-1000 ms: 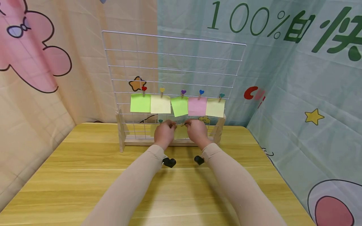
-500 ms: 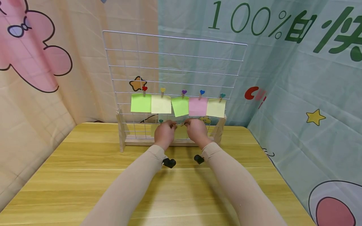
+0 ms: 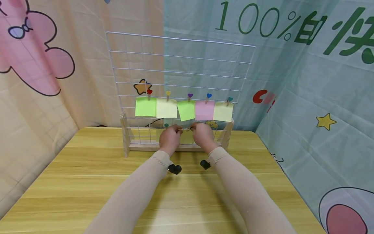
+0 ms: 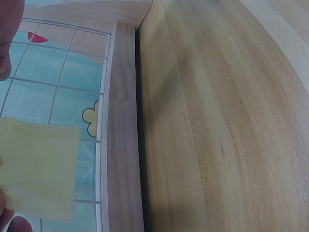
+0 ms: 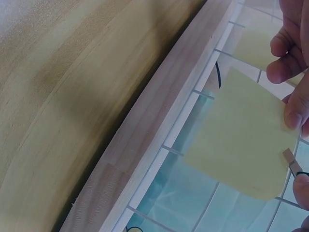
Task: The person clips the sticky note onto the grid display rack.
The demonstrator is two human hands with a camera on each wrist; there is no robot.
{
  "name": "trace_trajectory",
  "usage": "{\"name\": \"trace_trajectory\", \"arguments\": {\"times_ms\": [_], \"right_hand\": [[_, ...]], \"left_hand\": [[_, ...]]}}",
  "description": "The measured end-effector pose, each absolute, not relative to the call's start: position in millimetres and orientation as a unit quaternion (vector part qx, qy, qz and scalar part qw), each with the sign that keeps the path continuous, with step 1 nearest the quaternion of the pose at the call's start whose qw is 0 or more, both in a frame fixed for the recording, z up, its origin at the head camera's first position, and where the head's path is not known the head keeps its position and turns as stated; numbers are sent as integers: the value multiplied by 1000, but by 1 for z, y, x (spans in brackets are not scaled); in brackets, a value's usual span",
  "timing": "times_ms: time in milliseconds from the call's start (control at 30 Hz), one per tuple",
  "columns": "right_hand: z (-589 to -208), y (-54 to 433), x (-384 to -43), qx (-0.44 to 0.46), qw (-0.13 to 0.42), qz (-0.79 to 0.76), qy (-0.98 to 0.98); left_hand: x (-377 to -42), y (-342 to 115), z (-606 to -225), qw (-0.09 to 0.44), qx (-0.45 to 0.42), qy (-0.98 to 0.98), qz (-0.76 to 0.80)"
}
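A pale yellow sticky note (image 3: 187,138) hangs in front of the wire grid's lower part, between my two hands. My left hand (image 3: 170,138) pinches its upper edge; the fingers also show in the right wrist view, close beside the note (image 5: 236,140). My right hand (image 3: 203,135) pinches a small wooden clothespin (image 5: 290,161), whose tip overlaps the note's top edge. Just left of my left hand, another yellow note (image 3: 158,134) hangs under a teal heart clip (image 3: 166,125), partly hidden by that hand.
The white wire grid (image 3: 181,58) stands in a wooden base (image 3: 146,147) on the wooden table (image 3: 87,175). Higher up hangs a row of notes, among them a pink note (image 3: 204,110), under heart-topped clothespins. Printed curtains (image 3: 321,97) close in behind and beside.
Both hands keep their place at the note and grid. The right hand's fingers and clothespin shift only slightly at the note's top edge.
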State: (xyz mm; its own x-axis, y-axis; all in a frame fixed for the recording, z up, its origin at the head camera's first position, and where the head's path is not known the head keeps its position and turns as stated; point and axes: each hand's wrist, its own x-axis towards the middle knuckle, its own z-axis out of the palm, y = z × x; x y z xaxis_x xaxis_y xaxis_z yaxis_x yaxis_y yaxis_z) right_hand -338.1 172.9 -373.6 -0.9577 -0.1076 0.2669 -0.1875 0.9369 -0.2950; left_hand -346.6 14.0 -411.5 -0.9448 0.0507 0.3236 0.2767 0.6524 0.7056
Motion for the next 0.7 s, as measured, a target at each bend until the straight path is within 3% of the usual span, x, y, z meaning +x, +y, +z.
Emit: {"name": "trace_trajectory", "arguments": {"times_ms": [700], "right_hand": [[-370,170,-339,90,117,126,-981]], "left_hand": [[-348,13,-413,142,-94,-897,-408]]}}
